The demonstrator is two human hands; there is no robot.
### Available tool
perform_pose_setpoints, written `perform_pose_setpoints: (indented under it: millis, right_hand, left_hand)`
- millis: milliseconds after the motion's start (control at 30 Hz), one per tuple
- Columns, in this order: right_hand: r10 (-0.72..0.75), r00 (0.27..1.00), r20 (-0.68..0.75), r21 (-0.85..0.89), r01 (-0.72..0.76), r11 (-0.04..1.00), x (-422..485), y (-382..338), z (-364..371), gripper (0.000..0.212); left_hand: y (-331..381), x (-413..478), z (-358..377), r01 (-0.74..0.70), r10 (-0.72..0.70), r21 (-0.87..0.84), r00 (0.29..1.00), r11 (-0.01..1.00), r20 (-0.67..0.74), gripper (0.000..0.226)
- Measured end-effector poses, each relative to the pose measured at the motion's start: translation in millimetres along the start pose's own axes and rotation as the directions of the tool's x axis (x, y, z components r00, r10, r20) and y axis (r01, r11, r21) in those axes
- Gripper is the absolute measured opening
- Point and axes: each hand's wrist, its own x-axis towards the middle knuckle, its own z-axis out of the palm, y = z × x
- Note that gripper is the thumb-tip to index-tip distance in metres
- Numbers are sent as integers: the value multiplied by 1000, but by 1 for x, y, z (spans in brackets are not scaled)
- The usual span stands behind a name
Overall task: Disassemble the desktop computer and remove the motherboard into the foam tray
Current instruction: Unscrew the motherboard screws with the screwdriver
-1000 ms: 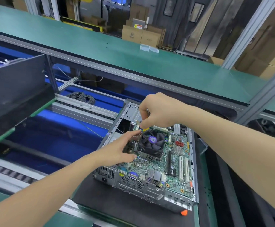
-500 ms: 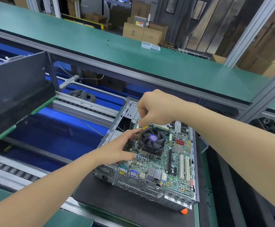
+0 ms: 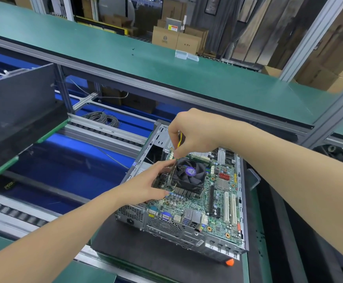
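An open grey computer case [image 3: 166, 225] lies on a dark mat, with the green motherboard [image 3: 217, 201] inside it. A black CPU fan on its heatsink [image 3: 189, 176] sits at the board's far left. My left hand [image 3: 148, 184] rests against the heatsink's left side, fingers stretched along the board edge. Above the fan's far corner, my right hand [image 3: 195, 133] pinches a yellow cable [image 3: 179, 140] that runs down toward the board. No foam tray is in view.
The dark mat [image 3: 138, 248] carries an orange piece [image 3: 229, 262] at its near right. A roller conveyor with blue surfaces [image 3: 68, 164] lies left, with coiled grey cable [image 3: 103, 119]. A black panel [image 3: 17, 103] stands at far left. A green shelf [image 3: 146, 64] runs overhead.
My right hand has lifted slightly, and more of the yellow cable now shows under its fingers. The left hand has stayed against the heatsink.
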Motion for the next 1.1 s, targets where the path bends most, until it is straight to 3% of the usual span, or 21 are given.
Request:
perform_pose_setpoints:
  millis: [100, 267, 400, 533, 667, 733, 800, 867, 967, 1100]
  right_hand:
    - [-69, 997, 44, -83, 73, 994, -1, -1, -2, 19]
    - [-47, 999, 12, -167, 48, 985, 4, -13, 6, 23]
    - [33, 991, 129, -105, -20, 994, 11, -20, 0, 24]
    - [154, 975, 158, -21, -153, 988, 17, -22, -8, 33]
    - [312, 922, 227, -13, -318, 948, 19, -19, -15, 43]
    - [387, 881, 273, -111, -370, 922, 19, -18, -15, 50]
    - [398, 852, 340, -279, -313, 908, 20, -21, -14, 42]
    - [353, 876, 330, -370, -224, 902, 22, -25, -12, 27]
    - [206, 945, 253, -497, -56, 866, 23, -30, -6, 34]
    - [101, 969, 227, -391, -4, 920, 18, -20, -4, 49]
  left_hand:
    - [-2, 1, -1, 13, -13, 1, 1000, 1000, 0, 82]
    - [8, 2, -11, -10, 10, -65, 1000, 998, -3, 66]
    - [40, 32, -30, -134, 133, -107, 991, 985, -12, 56]
    - [48, 63, -11, -224, 209, 93, 967, 970, 144, 16]
    - [29, 68, 1, -220, 219, 2, 968, 975, 122, 23]
    - [26, 70, 0, -229, 230, -21, 964, 973, 131, 24]
    - [25, 72, 0, -256, 258, -29, 957, 966, 135, 23]
    - [23, 72, -1, -275, 280, -57, 950, 960, 140, 21]
    - [23, 71, -11, -257, 296, -192, 932, 947, 211, 15]
    - [27, 69, -36, -142, 290, -430, 909, 892, 301, 34]
